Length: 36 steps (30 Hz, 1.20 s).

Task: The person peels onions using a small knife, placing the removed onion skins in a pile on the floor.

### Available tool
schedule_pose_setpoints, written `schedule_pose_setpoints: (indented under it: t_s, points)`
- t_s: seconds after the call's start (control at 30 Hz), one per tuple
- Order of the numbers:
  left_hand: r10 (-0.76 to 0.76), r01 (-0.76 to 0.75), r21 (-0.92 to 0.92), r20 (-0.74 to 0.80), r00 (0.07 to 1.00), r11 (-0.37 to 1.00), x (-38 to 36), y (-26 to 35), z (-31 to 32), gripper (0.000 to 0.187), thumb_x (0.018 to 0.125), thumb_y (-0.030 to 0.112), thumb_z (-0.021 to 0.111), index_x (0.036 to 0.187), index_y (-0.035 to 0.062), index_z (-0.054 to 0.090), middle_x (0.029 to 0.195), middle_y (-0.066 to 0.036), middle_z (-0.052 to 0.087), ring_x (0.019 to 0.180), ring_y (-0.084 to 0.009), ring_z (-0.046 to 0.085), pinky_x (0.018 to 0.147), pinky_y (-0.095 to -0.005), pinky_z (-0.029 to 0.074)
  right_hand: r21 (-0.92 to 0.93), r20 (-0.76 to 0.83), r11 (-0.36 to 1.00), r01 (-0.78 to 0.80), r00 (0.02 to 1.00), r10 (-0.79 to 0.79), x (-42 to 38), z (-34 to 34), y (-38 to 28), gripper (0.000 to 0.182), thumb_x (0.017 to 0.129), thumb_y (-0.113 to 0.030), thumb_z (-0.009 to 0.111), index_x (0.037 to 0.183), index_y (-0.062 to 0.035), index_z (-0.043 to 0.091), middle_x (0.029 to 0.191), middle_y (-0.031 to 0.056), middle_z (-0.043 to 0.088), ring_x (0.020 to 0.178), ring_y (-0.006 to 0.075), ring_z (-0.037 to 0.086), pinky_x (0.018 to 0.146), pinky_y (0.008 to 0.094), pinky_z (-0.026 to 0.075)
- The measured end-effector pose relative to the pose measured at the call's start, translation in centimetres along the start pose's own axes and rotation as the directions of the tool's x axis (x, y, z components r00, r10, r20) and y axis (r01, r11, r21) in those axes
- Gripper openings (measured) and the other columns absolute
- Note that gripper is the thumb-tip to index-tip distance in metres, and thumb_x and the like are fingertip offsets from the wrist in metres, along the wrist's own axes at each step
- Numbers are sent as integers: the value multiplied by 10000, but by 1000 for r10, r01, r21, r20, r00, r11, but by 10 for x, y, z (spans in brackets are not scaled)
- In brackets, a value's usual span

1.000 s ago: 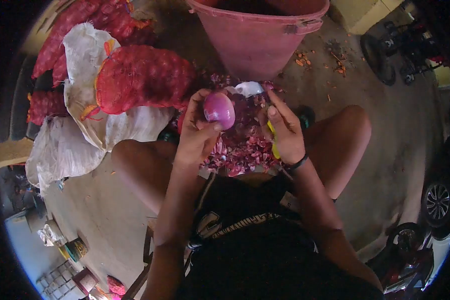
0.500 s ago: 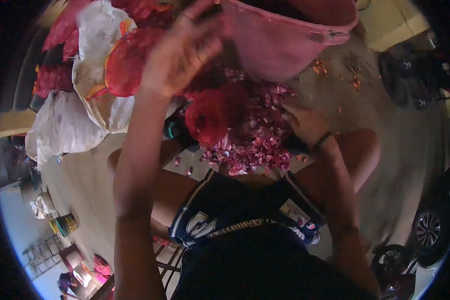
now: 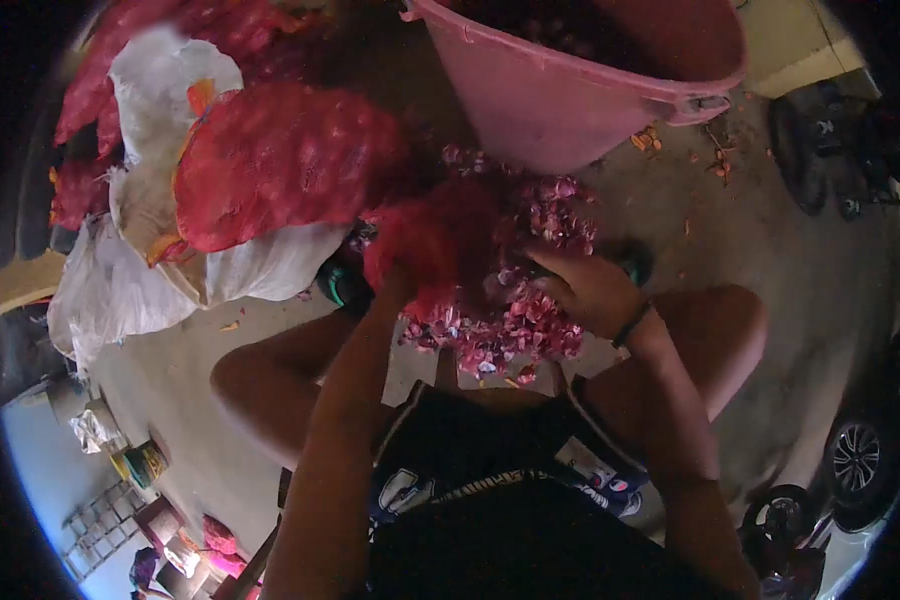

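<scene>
Between my legs, a red mesh bag sits over a pile of purple onion skins. My left hand grips the near left part of this mesh, with its fingertips hidden in the folds. At the right side of the pile is my right hand, a dark band at its wrist. Its fingers are curled toward the bag; what they hold, if anything, is too dark to make out.
A large pink tub with dark round contents stands ahead. To the left, a full red mesh sack lies on white woven sacks. Orange scraps lie right of the tub. A car wheel is at far right.
My left hand has come down from above the sacks to the red mesh bag. My right hand has moved slightly down. The view has shifted, showing more of the tub's inside.
</scene>
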<state>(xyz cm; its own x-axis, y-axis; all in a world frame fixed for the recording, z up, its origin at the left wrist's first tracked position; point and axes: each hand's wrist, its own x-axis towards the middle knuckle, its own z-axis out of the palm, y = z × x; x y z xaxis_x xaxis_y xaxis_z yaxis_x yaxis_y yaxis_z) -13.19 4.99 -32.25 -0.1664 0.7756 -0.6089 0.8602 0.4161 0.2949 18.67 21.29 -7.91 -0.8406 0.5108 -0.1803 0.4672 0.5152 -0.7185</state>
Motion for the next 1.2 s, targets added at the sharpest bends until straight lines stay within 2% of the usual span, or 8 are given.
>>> schedule_pose_setpoints:
  t_s: [0.27, 0.57, 0.7, 0.87, 0.97, 1.07, 1.13, 1.2]
  points:
    - [-93, 90, 57, 50, 994, 994, 54, 23, -6, 293, 871, 169, 641, 1109, -1, 616, 986, -119, 659, 934, -185, 634, 809, -346, 514, -20, 103, 976, -219, 970, 220, 16, -3, 14, 447, 938, -243, 563, 1349, -76, 514, 1143, 221, 632, 1067, 376, 608, 897, 450, 477]
    - [-109, 99, 96, 98, 989, 990, 61, 47, 10, 367, 860, 135, 667, 1189, 1, 573, 1053, -108, 647, 986, -185, 626, 852, -337, 505, 19, -32, 998, -59, 998, 60, 26, 3, 24, 399, 924, -275, 579, 1283, -102, 558, 1029, 213, 653, 993, 392, 622, 819, 491, 506]
    - [-90, 81, 88, 108, 990, 993, 49, 40, 6, 407, 856, 120, 679, 1224, 2, 554, 1083, -103, 641, 1010, -185, 623, 871, -333, 501, 13, 0, 996, -86, 996, 86, 22, -2, 19, 401, 927, -265, 568, 1301, -121, 541, 1041, 203, 650, 992, 397, 620, 818, 491, 507]
    - [-41, 44, -20, 151, 988, 999, 0, 13, -54, 460, 850, 101, 694, 1269, 3, 530, 1120, -96, 634, 1039, -186, 619, 894, -327, 496, 33, 48, 994, -107, 993, 105, 19, -12, 10, 411, 930, -234, 548, 1332, -153, 519, 1107, 203, 641, 1005, 396, 619, 836, 495, 503]
    - [-5, 32, -196, 138, 990, 980, -42, 19, -104, 494, 846, 90, 702, 1295, 3, 516, 1142, -92, 630, 1057, -186, 616, 909, -324, 493, 59, -4, 998, -29, 1000, 29, 16, -21, -4, 437, 939, -256, 569, 1335, -77, 519, 1143, 230, 631, 1062, 399, 605, 898, 460, 484]
    - [61, -9, -584, 69, 996, 812, -102, 46, -150, 528, 843, 79, 711, 1322, 4, 502, 1165, -89, 626, 1074, -186, 614, 923, -321, 490, 29, -92, 999, 39, 995, -36, 8, -11, -3, 422, 934, -249, 556, 1327, -98, 525, 1117, 208, 645, 1016, 393, 619, 850, 485, 505]
    - [108, -72, -832, -14, 994, 550, -135, 69, -167, 552, 840, 72, 717, 1340, 4, 492, 1180, -86, 623, 1086, -186, 612, 932, -319, 489, 79, -121, 995, 61, 991, -51, 1, -9, -14, 416, 927, -243, 582, 1303, -72, 541, 1107, 213, 647, 1007, 395, 620, 844, 471, 509]
    - [156, -143, -963, -109, 982, 229, -155, 100, -174, 554, 857, 46, 689, 1358, 13, 456, 1225, -94, 585, 1109, -195, 600, 935, -331, 492, 149, -192, 982, 116, 978, -87, -7, -5, -23, 412, 921, -235, 607, 1287, -52, 553, 1088, 213, 650, 993, 374, 632, 840, 445, 511]
